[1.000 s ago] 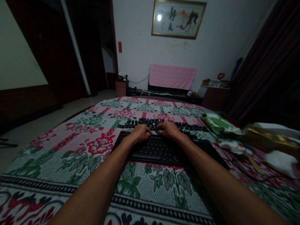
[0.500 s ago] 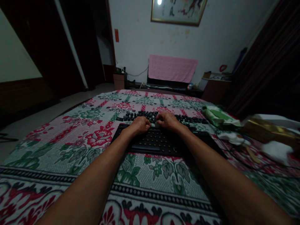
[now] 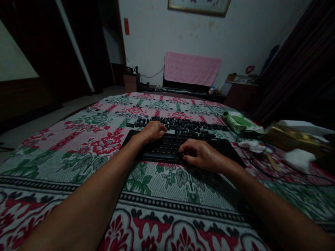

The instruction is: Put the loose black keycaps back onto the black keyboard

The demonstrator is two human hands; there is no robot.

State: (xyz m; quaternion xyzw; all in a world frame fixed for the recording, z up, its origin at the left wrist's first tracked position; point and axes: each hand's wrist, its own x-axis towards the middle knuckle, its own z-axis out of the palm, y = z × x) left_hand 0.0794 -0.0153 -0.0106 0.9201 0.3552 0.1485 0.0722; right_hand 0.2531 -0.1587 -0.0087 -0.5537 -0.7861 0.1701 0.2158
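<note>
- Left hand (image 3: pixel 153 131), curled, touches the far edge of the keyboard (image 3: pixel 167 149) by the loose keycaps (image 3: pixel 188 124); grip unclear.
- Right hand (image 3: pixel 200 155), loosely open, presses its near rows, likely steadying it on the bedsheet (image 3: pixel 104 150).

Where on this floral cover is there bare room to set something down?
Bare cover lies left of the keyboard, and in the near strip in front of it. The right is crowded: green packet, gold box, white wad. Loose keycaps sit behind the keyboard.
</note>
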